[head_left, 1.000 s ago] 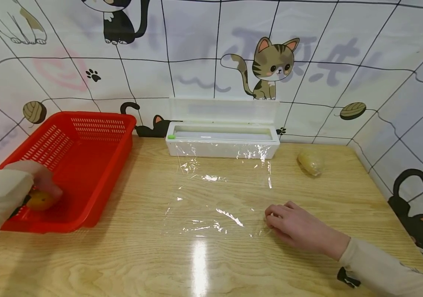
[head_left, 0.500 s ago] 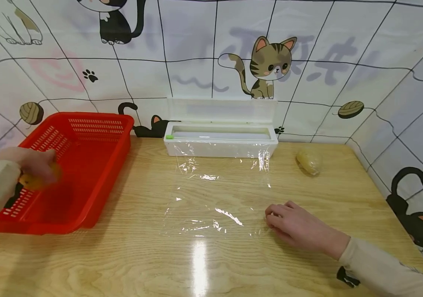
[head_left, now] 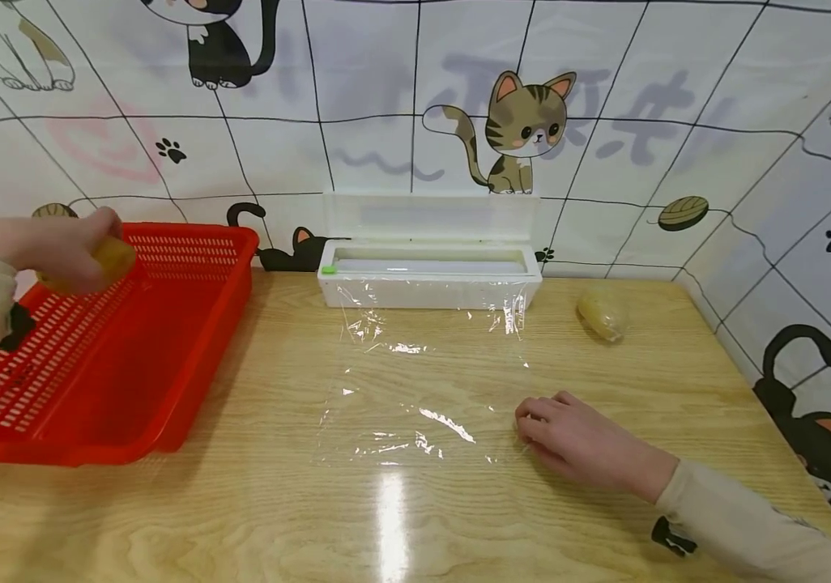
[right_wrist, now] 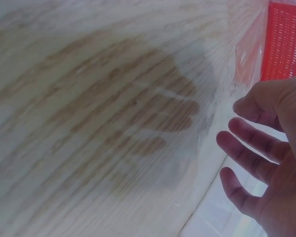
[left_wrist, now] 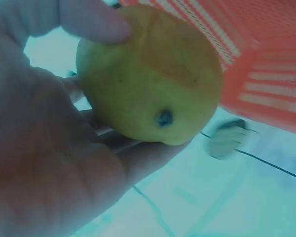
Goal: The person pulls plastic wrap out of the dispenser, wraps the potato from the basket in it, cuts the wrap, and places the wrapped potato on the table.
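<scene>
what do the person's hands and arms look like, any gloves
The left hand and right hand are bare, without gloves. Long cream fabric sleeves reach both wrists. A small black piece shows beside each sleeve, too unclear to identify. Faint dark marks show on the right one.

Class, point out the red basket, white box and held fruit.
Red basket (head_left: 153,332): head view, its inner floor.
White box (head_left: 426,293): head view, its front wall.
Held fruit (left_wrist: 155,79): left wrist view, middle of its skin.

The yellow fruit (head_left: 117,257) is partly covered by the left hand (head_left: 69,249). The near left corner of the red basket (head_left: 213,356) is cut off by the head view's edge.
</scene>
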The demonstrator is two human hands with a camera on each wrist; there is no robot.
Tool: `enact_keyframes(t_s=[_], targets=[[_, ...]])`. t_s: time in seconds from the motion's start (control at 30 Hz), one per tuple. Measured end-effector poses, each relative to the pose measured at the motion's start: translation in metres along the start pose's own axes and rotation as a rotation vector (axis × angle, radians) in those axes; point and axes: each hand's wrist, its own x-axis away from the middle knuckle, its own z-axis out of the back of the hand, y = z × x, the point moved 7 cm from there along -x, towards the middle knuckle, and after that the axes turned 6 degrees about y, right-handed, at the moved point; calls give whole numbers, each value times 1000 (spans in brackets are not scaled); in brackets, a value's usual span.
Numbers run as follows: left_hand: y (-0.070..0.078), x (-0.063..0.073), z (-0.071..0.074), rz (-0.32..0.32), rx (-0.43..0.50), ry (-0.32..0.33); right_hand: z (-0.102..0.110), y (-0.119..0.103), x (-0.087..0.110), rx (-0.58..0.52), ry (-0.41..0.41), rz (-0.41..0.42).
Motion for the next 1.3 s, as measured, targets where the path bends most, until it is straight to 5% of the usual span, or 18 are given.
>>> enact_keyframes(t_s=[0.3,0.47,0.67,0.87,1.03,1.3], targets=[[88,-18,7,-213,-187,166,4,2,0,4,45,17],[143,-22,-8,-331,-211,195,3,6,3,-4,19,-14],[199,-28,-38,-453,-178,157,4,11,5,8,-12,-50],[230,-46,-73,-567,-226,100,3,10,6,1,-3,-30],[253,-62,-106,-667,-358,92,2,10,5,5,4,-26],[288,-74,-155,-874,-632,192,1,7,3,-5,7,-14]])
